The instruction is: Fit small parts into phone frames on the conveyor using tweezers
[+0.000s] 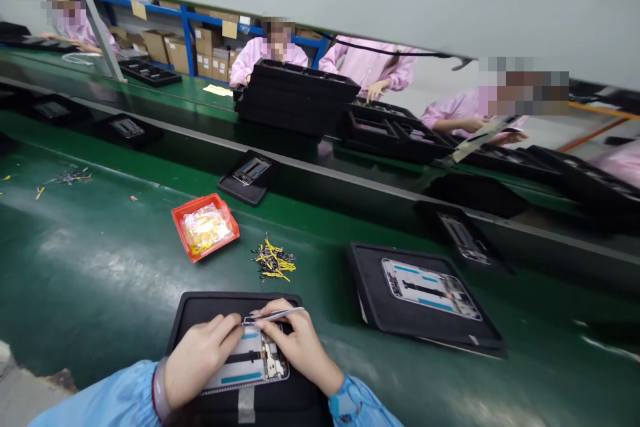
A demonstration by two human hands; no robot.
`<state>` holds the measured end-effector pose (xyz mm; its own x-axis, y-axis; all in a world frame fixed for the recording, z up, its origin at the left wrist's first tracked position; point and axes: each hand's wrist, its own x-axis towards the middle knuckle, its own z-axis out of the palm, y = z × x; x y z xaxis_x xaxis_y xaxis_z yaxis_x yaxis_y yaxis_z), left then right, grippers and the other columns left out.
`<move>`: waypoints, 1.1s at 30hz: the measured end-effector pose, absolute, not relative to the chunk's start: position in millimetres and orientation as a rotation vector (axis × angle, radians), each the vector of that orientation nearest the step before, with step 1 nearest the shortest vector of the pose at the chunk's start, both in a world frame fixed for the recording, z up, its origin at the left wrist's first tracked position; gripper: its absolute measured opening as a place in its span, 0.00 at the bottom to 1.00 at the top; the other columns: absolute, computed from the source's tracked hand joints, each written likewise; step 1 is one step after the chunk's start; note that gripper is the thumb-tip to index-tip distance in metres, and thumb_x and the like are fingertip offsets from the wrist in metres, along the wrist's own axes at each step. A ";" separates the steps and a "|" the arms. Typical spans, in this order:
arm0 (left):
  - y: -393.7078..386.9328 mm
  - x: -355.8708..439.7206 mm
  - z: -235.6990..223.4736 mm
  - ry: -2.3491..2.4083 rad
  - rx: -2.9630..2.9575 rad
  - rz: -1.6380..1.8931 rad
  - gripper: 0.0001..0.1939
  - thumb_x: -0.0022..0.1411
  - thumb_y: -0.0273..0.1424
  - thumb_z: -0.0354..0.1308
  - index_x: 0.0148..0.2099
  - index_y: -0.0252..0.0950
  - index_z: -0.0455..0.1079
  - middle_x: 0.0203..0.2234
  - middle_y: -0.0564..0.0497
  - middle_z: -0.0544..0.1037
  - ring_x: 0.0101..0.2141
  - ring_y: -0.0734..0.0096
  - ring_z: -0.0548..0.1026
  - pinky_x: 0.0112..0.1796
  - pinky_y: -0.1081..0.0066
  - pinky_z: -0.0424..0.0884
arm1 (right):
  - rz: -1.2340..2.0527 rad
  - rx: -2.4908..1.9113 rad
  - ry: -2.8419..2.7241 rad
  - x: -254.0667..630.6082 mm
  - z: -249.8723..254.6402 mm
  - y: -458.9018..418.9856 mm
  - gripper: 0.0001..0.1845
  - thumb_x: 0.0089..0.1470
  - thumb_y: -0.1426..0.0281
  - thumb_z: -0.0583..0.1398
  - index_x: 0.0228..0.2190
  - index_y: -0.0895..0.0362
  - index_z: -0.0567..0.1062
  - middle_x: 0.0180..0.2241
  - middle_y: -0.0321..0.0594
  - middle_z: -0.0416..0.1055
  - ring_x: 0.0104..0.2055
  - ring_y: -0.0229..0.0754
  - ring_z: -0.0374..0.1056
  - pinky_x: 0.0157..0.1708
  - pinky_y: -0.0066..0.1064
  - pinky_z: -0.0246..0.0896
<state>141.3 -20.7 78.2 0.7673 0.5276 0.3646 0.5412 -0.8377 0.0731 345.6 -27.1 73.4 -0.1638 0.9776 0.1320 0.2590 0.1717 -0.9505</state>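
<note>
An opened phone body [245, 353] with blue strips and a bare circuit area lies on a black foam tray [195, 320] in front of me. My left hand [203, 350] rests over its left end, fingertips pinched together at the upper edge; whatever they grip is too small to make out. From the other side my right hand [295, 340] holds slim pale tweezers [286, 313], their tips close to my left fingertips. Just beyond the tray is a loose pile of small yellow and black strip parts [273, 259].
A red bin [180, 230] holds plastic-wrapped yellow parts. At right, another phone body [425, 288] lies on stacked black trays [370, 313]. A conveyor with phones on trays [245, 190] runs beyond. Co-workers in pink [267, 53] sit across, behind piled black trays [295, 97].
</note>
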 end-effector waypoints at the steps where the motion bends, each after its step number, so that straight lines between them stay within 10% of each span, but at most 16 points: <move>1: -20.7 141.1 78.1 -0.881 -2.915 -0.574 0.13 0.67 0.19 0.42 0.42 0.33 0.67 0.35 0.48 0.74 0.29 0.72 0.73 0.28 0.77 0.71 | 1.079 -1.214 -1.540 345.7 72.9 -27.4 0.13 0.55 0.58 0.61 0.29 0.55 0.76 0.29 0.40 0.78 0.33 0.43 0.76 0.33 0.29 0.72; 33: -18.9 145.5 74.7 -0.938 -2.878 -0.821 0.18 0.70 0.21 0.36 0.39 0.34 0.67 0.30 0.51 0.75 0.26 0.75 0.73 0.26 0.78 0.68 | 1.008 -1.226 -1.699 345.5 77.8 -28.2 0.09 0.57 0.63 0.59 0.31 0.56 0.76 0.31 0.42 0.78 0.35 0.44 0.75 0.36 0.31 0.69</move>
<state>145.5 -18.9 74.7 0.6839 0.5476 0.4821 0.5504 -0.8210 0.1518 345.5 -28.2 77.8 -0.2163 0.9652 0.1470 0.3332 0.2145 -0.9181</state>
